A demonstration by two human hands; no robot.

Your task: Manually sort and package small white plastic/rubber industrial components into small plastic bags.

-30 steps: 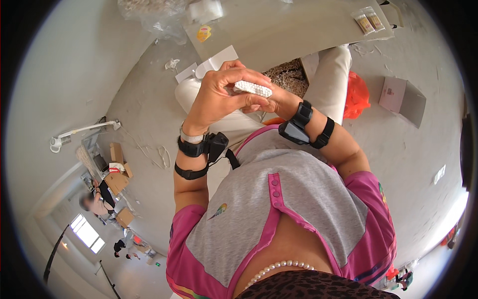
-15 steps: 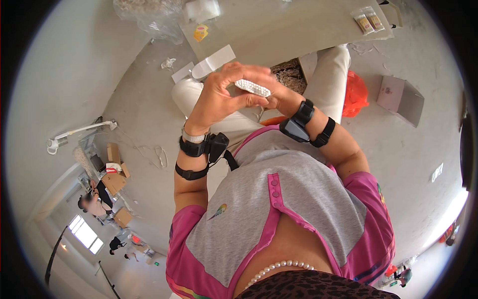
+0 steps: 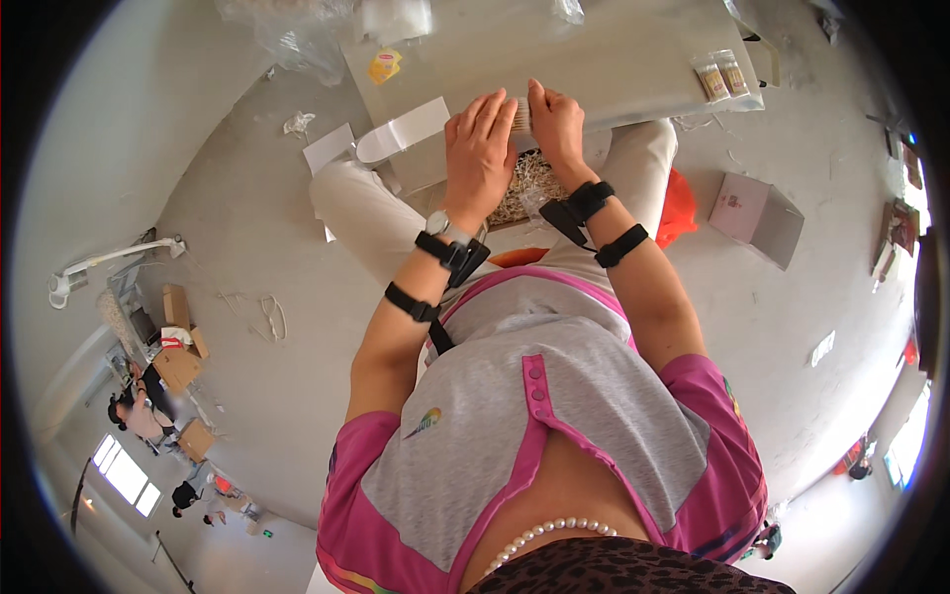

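A bundle of cotton swabs (image 3: 522, 116) stands between my two hands at the near edge of the table, pale sticks showing. My left hand (image 3: 480, 148) presses against its left side, fingers together. Curled around the right side is my right hand (image 3: 556, 129), its thumb on top. Below, between my knees, a box (image 3: 511, 224) holds a heap of loose cotton swabs (image 3: 529, 178). The lower part of the bundle is hidden by my hands.
Two small packs of swabs (image 3: 720, 76) lie at the table's (image 3: 614, 59) right end. A folded white card (image 3: 406, 131), a yellow label (image 3: 384, 65) and clear plastic bags (image 3: 307, 40) are at left. A red bag (image 3: 677, 210) and a pinkish carton (image 3: 757, 218) stand on the floor.
Both hands have moved forward with the swab bundle, from above my lap to the table edge. The bundle has turned from showing its white tips to showing its sticks.
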